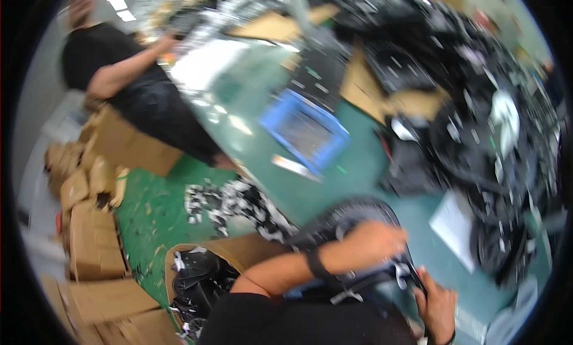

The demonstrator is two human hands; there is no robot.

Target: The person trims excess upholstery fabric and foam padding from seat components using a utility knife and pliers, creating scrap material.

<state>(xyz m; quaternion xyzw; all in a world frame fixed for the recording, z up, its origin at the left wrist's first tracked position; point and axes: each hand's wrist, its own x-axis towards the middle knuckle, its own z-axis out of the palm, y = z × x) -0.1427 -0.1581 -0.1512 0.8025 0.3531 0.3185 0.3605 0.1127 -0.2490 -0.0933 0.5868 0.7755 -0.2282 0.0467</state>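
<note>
A black bag point(364, 209), possibly a backpack, lies at the near edge of the green table against my body. Over its middle is my left hand point(379, 243), smeared by motion; its fingers are too blurred to show whether they grip anything. My left wrist wears a dark band point(317, 264). At the bag's right edge, my right hand point(439, 306) is closed, thumb on top, around a dark edge or strap of the bag. A small whitish piece point(401, 276) hangs between the two hands.
A blue tray point(280, 132) stands on the green table point(274, 187). Black bags point(459, 136) pile up on the right near a white sheet point(453, 228). An open carton point(239, 249) of black pieces is at my left, with more cartons point(95, 240) beyond. A person point(143, 88) stands far left.
</note>
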